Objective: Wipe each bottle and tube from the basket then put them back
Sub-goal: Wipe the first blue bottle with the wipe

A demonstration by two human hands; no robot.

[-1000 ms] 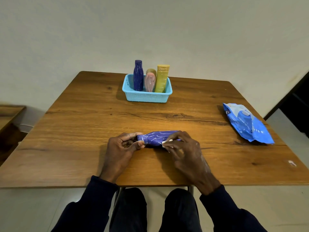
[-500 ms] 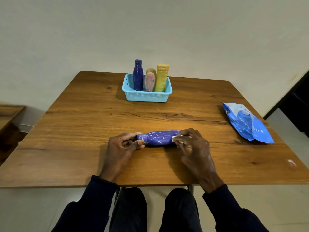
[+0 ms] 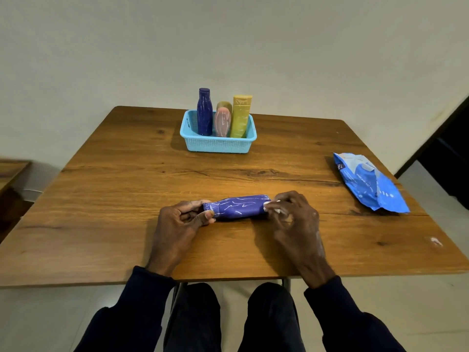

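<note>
Purple bottle (image 3: 238, 208) is laid flat on the table (image 3: 127, 186), at the 6 o'clock side near the front edge, between both hands.

Grip: the cap end is pinched by the left hand (image 3: 177, 224), thumb in front, fingers curled behind. A white wipe (image 3: 272, 208) is bunched in the curled fingers of the right hand (image 3: 294, 219) and pressed to the base end.

Orientation: long axis runs approx. 9–3 o'clock, w/ the 3 o'clock end tipped slightly toward 2. Cap points to 9, base to 3. The body rests on its side, not upright.

Step in hand (judged): wipe-down of this bottle. White streaks are seen along the whole body, so the job is judged far from done.

Method notes:
- Cap end is to be kept pinned by the left hand so the bottle is not rolled away.
- Wipe is to be drawn along the axis, 3 → 9, w/ firm pressure.
- Bottle is to be turned a part-turn after each pass; the underside is hidden and can't be assessed.
- Cap and base are to be covered too.

Other items: basket (image 3: 218, 146) at 12 o'clock, holding a dark blue bottle (image 3: 204, 113), pink tube (image 3: 222, 121), yellow tube (image 3: 241, 116) and an olive item (image 3: 224, 104) behind the pink one, all upright. Streaks are visible on the pink tube. Wipes pack (image 3: 368, 184) lies at 3 o'clock, well apart from the hands.
</note>
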